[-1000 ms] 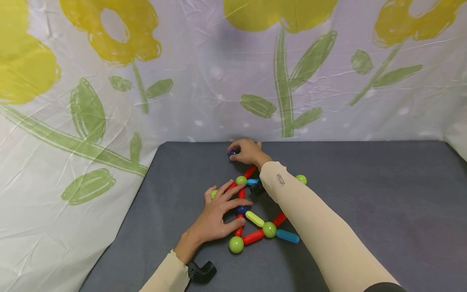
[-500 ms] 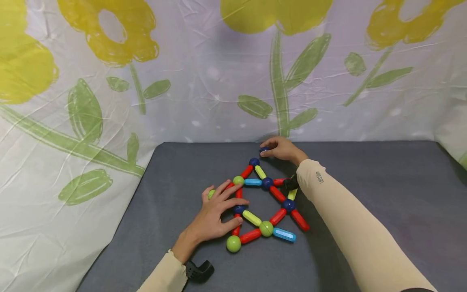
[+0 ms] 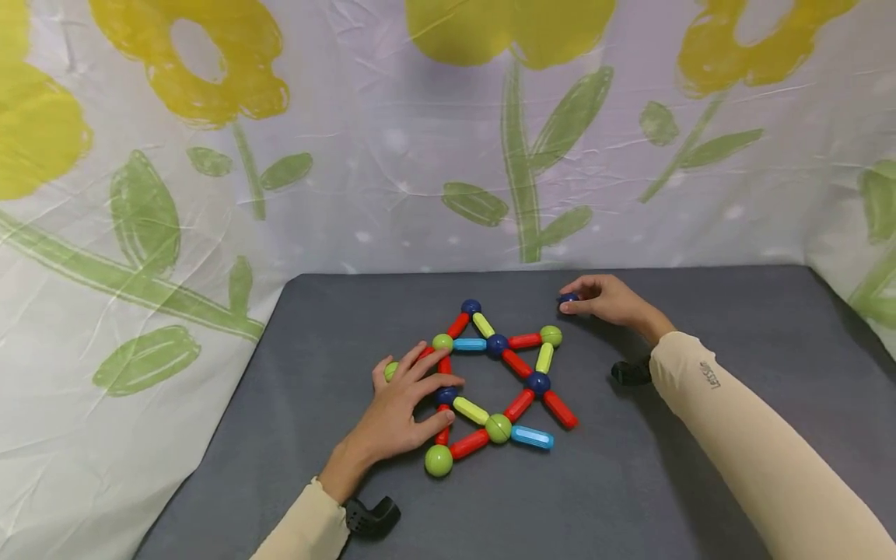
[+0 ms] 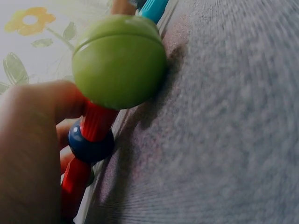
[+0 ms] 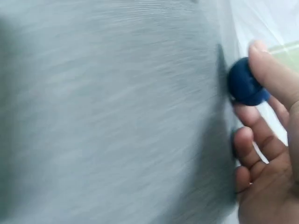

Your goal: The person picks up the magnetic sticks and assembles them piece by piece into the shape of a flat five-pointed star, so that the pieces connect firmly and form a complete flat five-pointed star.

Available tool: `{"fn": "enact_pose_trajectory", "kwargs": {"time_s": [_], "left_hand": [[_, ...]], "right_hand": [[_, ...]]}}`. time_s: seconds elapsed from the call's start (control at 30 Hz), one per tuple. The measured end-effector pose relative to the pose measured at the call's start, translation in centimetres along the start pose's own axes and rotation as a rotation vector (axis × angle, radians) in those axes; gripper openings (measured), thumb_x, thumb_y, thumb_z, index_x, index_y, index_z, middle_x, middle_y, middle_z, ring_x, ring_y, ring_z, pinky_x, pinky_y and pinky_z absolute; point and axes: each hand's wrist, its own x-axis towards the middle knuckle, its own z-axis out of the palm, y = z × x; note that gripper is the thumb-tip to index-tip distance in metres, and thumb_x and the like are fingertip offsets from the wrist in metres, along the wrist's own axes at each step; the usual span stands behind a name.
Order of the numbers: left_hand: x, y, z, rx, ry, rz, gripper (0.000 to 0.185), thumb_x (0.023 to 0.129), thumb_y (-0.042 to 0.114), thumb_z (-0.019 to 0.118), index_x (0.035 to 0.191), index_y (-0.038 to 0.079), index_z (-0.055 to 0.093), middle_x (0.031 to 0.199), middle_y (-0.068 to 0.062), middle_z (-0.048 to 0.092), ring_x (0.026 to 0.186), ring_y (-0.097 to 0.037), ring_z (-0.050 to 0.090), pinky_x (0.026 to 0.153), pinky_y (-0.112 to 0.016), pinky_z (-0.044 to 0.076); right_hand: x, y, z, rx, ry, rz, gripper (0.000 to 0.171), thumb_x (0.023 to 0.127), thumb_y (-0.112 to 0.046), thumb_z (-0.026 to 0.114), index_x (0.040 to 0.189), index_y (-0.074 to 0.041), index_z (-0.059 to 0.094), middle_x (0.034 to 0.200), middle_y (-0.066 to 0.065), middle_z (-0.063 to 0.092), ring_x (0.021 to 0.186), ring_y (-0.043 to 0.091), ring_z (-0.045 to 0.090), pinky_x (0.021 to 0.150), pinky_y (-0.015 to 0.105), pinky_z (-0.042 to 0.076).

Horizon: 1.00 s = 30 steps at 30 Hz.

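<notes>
A flat figure of coloured building sticks and balls lies on the dark grey table; its dark blue ball (image 3: pixel 497 345) is one of several joints. My left hand (image 3: pixel 402 404) rests over the figure's left side with fingers spread, partly covering red sticks and a blue ball (image 3: pixel 446 395). In the left wrist view, a large green ball (image 4: pixel 120 63) stands close by, joined to a red stick (image 4: pixel 98 122). Beyond the figure's far right corner, my right hand (image 3: pixel 616 303) pinches a loose dark blue ball (image 5: pixel 245 83) between thumb and fingers, low over the table.
A red stick (image 3: pixel 561 410) and a light blue stick (image 3: pixel 532 437) jut from the figure with free ends towards the right. A white flower-printed cloth (image 3: pixel 392 194) hangs behind the table's far edge and along its left side.
My right hand has moved right with the blue ball, from behind the figure to beyond its far right corner, uncovering the figure's right part. The left hand stays on the figure.
</notes>
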Motion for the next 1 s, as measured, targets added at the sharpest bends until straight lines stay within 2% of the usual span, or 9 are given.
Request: {"fn": "enact_pose_trajectory", "kwargs": {"time_s": [0.13,0.37,0.47,0.63,0.83,1.0], "left_hand": [[0.1,0.0,-0.1,0.073,0.046,-0.038,0.038,0.093,0.047,0.065,0.128,0.032,0.067,0.161,-0.003,0.043,0.154,-0.040,0.025,0.108,-0.075,0.005],[0.3,0.4,0.2,0.152,0.096,-0.115,0.034,0.093,0.048,0.063,0.124,0.032,0.069,0.159,-0.005,0.045,0.150,-0.042,0.030,0.108,-0.075,0.008],[0.4,0.7,0.5,0.178,0.119,-0.143,0.033,0.093,0.047,0.064,0.121,0.031,0.069,0.157,-0.006,0.046,0.149,-0.042,0.031,0.107,-0.073,0.010],[0.5,1.5,0.9,0.201,0.152,-0.196,0.032,0.093,0.046,0.064,0.120,0.030,0.070,0.157,-0.008,0.046,0.149,-0.043,0.030,0.107,-0.073,0.011],[0.5,2.2,1.2,0.200,0.181,-0.255,0.032,0.093,0.043,0.065,0.121,0.029,0.070,0.156,-0.008,0.046,0.150,-0.045,0.029,0.107,-0.074,0.010],[0.5,2.4,1.4,0.196,0.185,-0.263,0.033,0.092,0.042,0.067,0.121,0.027,0.070,0.156,-0.010,0.046,0.150,-0.046,0.028,0.107,-0.075,0.009]], "right_hand": [[-1.4,0.8,0.6,0.018,0.045,-0.038,0.041,0.093,-0.035,0.075,0.126,-0.013,0.069,0.103,0.007,0.065,0.088,0.019,0.055,0.078,0.030,0.044],[-4.1,1.4,1.9,0.048,0.081,-0.103,0.039,0.093,-0.032,0.076,0.127,-0.014,0.069,0.101,0.011,0.063,0.078,0.019,0.050,0.068,0.029,0.040],[-5.3,1.8,2.5,0.044,0.105,-0.126,0.038,0.093,-0.031,0.076,0.126,-0.014,0.069,0.102,0.008,0.064,0.076,0.018,0.050,0.067,0.028,0.040],[-7.2,2.2,3.7,0.050,0.169,-0.171,0.031,0.090,-0.028,0.079,0.117,-0.016,0.070,0.098,0.004,0.066,0.075,0.016,0.051,0.068,0.028,0.041],[-8.6,1.8,5.2,0.045,0.211,-0.245,0.025,0.082,-0.026,0.086,0.100,-0.021,0.069,0.090,0.001,0.065,0.078,0.017,0.048,0.080,0.037,0.029],[-9.1,1.6,6.1,0.067,0.219,-0.322,0.029,0.079,-0.020,0.089,0.099,-0.020,0.068,0.101,0.001,0.072,0.084,0.014,0.054,0.083,0.036,0.027]]}}
